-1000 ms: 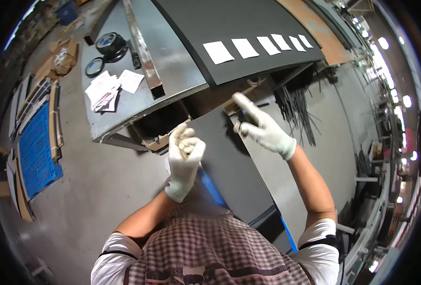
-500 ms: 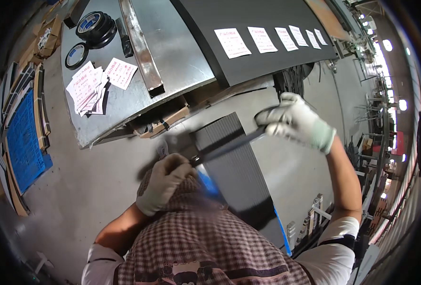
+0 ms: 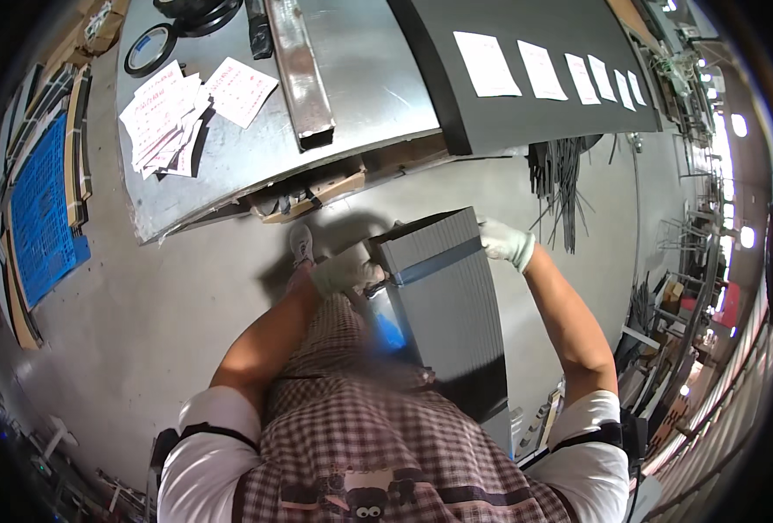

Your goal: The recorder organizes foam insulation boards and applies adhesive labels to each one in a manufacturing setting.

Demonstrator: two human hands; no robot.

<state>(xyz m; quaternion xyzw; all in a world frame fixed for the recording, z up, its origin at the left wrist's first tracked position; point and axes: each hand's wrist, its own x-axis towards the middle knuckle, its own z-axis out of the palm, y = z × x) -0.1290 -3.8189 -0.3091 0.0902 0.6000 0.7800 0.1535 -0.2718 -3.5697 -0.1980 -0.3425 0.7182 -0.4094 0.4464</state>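
A tall stack of ribbed grey panels (image 3: 453,318) stands upright in front of me. Across its upper part lies a dark, shiny strip (image 3: 440,262) that looks like tape. My left hand (image 3: 349,268), in a pale work glove, is closed at the strip's left end, against the stack's left edge. At the right edge, my right hand (image 3: 503,242), gloved too, is bent round the side where the strip runs over; its fingertips are partly hidden behind the stack. Low on the stack's left side shows a bright blue patch (image 3: 390,333), blurred.
A metal-topped table (image 3: 373,100) ahead carries paper slips (image 3: 162,118), a tape roll (image 3: 150,50) and a metal bar (image 3: 299,74). Several white labels (image 3: 486,64) lie on a black panel (image 3: 526,122) beside them. Dark thin strips (image 3: 561,174) hang below it. A blue pallet (image 3: 38,218) leans at left.
The strip, stretched in the air between my hands before, now lies on the stack. My right hand has come down to the stack's right side; my left has moved slightly up and right.
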